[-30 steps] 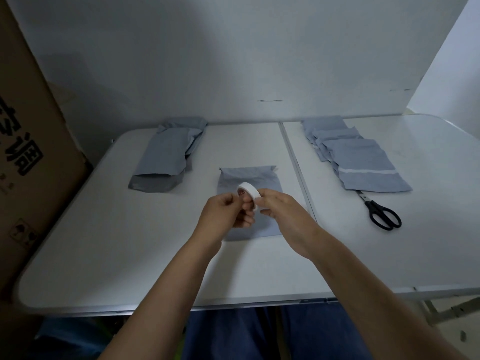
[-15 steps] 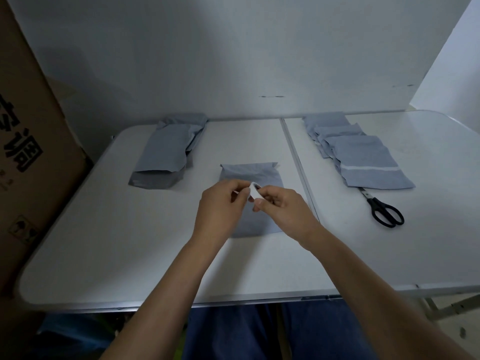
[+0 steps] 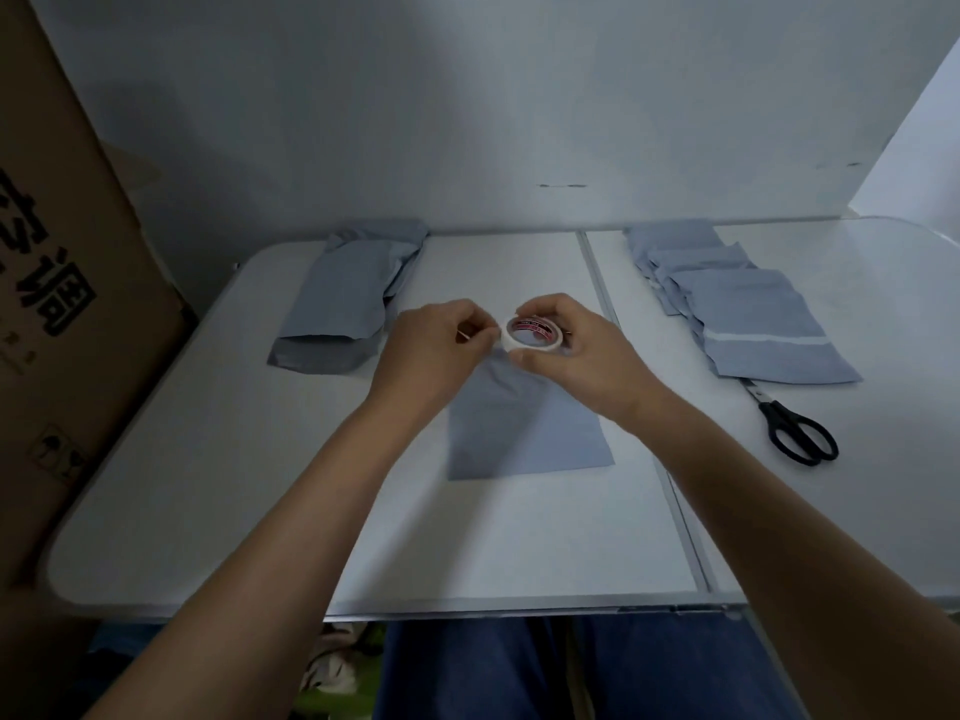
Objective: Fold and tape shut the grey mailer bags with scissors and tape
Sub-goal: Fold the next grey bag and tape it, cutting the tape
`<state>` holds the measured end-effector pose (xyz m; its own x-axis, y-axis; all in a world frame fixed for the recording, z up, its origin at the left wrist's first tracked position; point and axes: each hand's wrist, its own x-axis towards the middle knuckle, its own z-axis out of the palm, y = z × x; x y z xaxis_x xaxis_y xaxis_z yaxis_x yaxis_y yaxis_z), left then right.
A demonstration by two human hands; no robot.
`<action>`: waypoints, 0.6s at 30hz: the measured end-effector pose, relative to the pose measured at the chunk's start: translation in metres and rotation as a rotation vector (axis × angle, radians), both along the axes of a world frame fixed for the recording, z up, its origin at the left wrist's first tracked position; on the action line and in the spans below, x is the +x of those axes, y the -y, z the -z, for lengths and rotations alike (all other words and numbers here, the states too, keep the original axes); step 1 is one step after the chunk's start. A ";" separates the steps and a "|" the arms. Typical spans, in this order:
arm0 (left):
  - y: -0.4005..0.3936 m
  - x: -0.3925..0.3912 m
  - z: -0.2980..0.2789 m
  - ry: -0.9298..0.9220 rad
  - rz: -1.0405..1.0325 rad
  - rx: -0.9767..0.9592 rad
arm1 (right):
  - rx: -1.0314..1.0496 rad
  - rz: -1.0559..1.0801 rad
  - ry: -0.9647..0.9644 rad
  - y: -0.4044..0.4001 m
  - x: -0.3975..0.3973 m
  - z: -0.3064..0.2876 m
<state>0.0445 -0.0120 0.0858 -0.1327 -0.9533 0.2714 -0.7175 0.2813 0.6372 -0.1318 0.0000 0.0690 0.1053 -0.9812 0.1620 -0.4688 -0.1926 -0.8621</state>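
A brown cardboard box (image 3: 67, 304) printed with dark characters is seen standing at the far left, against the edge of a white worktop (image 3: 208, 485) viewed from above. Towards the back left of the worktop a stack of grey mailer bags (image 3: 348, 298) is laid lengthwise, with a darker grey end turned towards the viewer. In the middle, two bare forearms are stretched forward from the near edge, and both hands are raised just above a single grey mailer bag (image 3: 524, 428) that is laid flat on the worktop. The left hand (image 3: 431, 350) is closed, its fingertips pinched together at the left rim of a roll of white tape (image 3: 532, 335); whether a loose end of tape is caught between them cannot be told. The roll is gripped by the right hand (image 3: 582, 350), with the thumb pressed beneath it and the fingers curled over its far side, so that the red-printed inner core is turned up towards the camera. A metal seam is seen running front to back just right of the hands. Beyond it, an overlapping pile of folded grey bags (image 3: 748, 314) is spread out, the nearest crossed by a pale strip. Black-handled scissors (image 3: 795, 433) are laid just in front of that pile, blades pointing towards it.
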 end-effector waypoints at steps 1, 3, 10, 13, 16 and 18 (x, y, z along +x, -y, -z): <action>0.003 0.002 -0.002 -0.013 -0.002 -0.001 | 0.019 -0.007 0.032 0.004 0.001 0.000; 0.009 0.006 -0.003 -0.047 -0.001 0.024 | 0.050 -0.027 0.081 0.011 0.001 0.001; 0.028 0.013 0.012 -0.211 0.002 0.171 | 0.067 0.041 0.303 0.020 0.017 0.013; 0.034 0.016 0.020 -0.328 0.031 0.279 | 0.176 0.034 0.436 0.026 0.022 0.017; 0.039 0.021 0.023 -0.422 0.067 0.376 | 0.272 0.006 0.543 0.031 0.022 0.012; 0.042 0.024 0.026 -0.464 0.072 0.427 | 0.299 -0.017 0.518 0.035 0.023 0.009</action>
<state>0.0687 -0.0538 0.0600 -0.1602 -0.9833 -0.0867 -0.3288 -0.0297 0.9439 -0.1090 -0.0351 0.0599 0.1020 -0.9910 -0.0864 0.0282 0.0897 -0.9956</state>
